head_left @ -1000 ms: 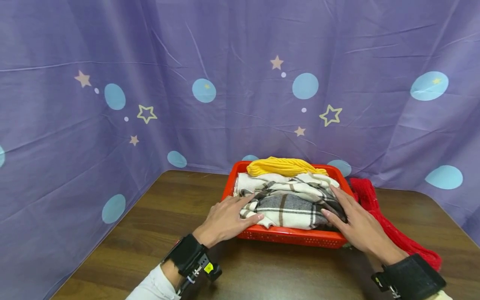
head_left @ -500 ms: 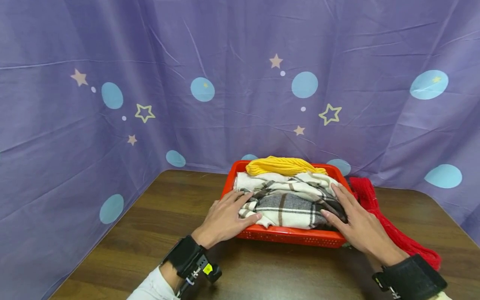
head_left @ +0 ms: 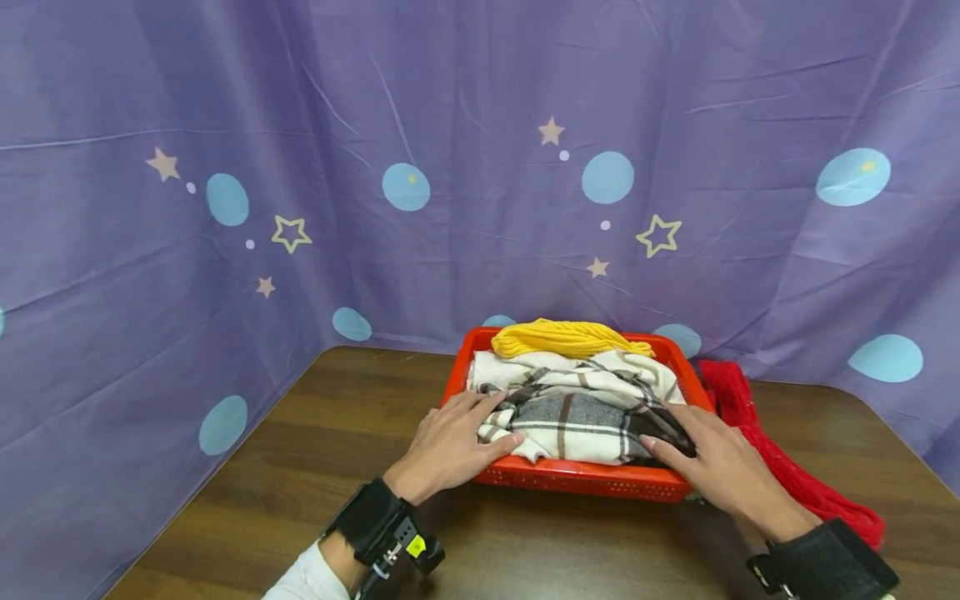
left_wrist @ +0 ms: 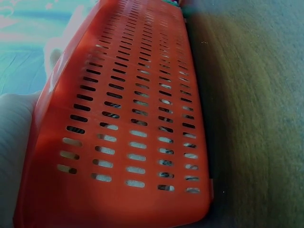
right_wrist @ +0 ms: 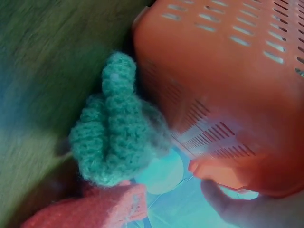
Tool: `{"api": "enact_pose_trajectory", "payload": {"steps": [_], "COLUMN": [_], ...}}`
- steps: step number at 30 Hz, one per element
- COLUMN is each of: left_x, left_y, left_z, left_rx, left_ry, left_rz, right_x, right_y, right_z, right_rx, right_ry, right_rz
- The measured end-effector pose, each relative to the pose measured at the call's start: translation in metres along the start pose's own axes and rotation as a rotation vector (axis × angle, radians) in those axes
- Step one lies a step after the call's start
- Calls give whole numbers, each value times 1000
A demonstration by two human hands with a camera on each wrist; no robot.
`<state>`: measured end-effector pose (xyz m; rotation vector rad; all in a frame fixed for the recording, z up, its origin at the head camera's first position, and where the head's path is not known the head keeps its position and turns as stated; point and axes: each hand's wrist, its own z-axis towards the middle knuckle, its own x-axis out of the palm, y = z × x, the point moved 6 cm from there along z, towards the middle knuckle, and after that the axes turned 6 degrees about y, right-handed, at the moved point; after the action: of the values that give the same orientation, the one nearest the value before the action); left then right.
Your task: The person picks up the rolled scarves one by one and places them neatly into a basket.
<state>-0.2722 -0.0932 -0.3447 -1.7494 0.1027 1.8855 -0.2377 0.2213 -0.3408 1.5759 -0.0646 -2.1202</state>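
A red plastic basket [head_left: 570, 481] on the table holds a crumpled black, grey and white plaid cloth [head_left: 577, 417] with fringed edges. Behind this, a yellow knitted bundle [head_left: 566, 339] lies along the far side. My left hand [head_left: 450, 442] rests at the basket's near left corner, fingers and thumb extended over the rim onto the cloth's edge. On the opposite side, my right hand [head_left: 720, 462] lies over the right rim, its fingers on the cloth's dark edge. In the left wrist view, the basket's slotted wall [left_wrist: 133, 109] fills the middle.
A red knitted strip [head_left: 795, 475] lies on the table right of the basket. In the right wrist view, a folded green knitted piece [right_wrist: 114, 123] sits against the basket's side. A purple curtain [head_left: 480, 167] hangs behind the wooden table [head_left: 337, 433].
My right hand's fingers have drawn slightly toward me and bent down at the cloth's right edge. The left hand, basket and contents stay in place.
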Motion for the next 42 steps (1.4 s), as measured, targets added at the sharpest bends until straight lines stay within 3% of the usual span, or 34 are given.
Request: {"api": "enact_pose_trajectory", "payload": {"steps": [4,8,15,24,33,42], "left_x": [3,3,0,-2,0,1], "left_y": [1,3,2,0,2,3], "left_z": [-2,-2,1,8,6,10], "left_rx": [-10,-16,-8,8,-1,-1], "left_ry": [14,15,2,0,0,8], "left_rz": [-2,-13,4,16,22,-3], "right_x": [3,6,6,-2,2,0], "right_y": [-2,-5,-5,-5,-8,-6], "right_z": [-2,-1,2,4,4,5], "right_rx": [2,59,97,8,98,56], "right_ry": [18,54,122,23,84,46], "right_rz": [32,52,22,4,78,21]}}
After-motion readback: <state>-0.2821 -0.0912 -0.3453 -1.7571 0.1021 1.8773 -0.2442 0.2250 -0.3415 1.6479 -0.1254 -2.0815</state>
